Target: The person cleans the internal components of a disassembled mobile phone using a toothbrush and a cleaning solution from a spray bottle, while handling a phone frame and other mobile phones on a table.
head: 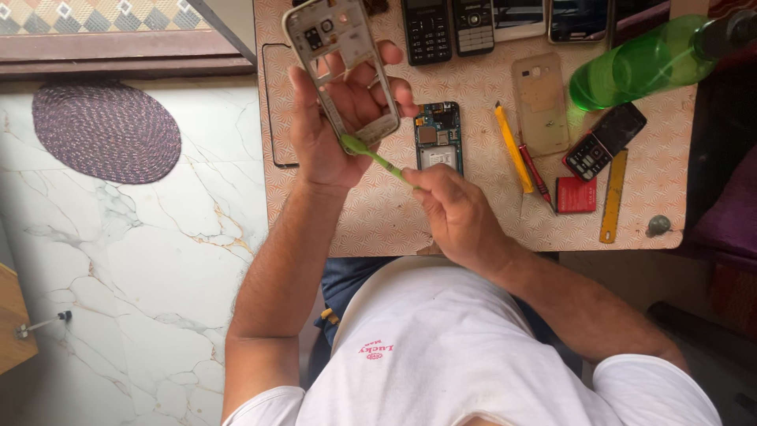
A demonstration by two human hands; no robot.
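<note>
My left hand (335, 118) holds up a silver phone middle frame (339, 47), gripping it by its lower end above the table's left part. My right hand (453, 209) pinches a thin green brush-like tool (377, 158), whose tip touches the bottom edge of the frame. Just beyond the right hand lies an opened phone body (438, 136) with its circuit board showing.
On the patterned table (394, 225) lie a clear back cover (540, 102), yellow (512, 146) and red (536, 173) tools, a red battery (576, 194), a small keypad phone (603, 142), a yellow ruler (613, 197), a green bottle (646, 59) and several phones along the far edge (473, 28). A round mat (106, 130) lies on the marble floor.
</note>
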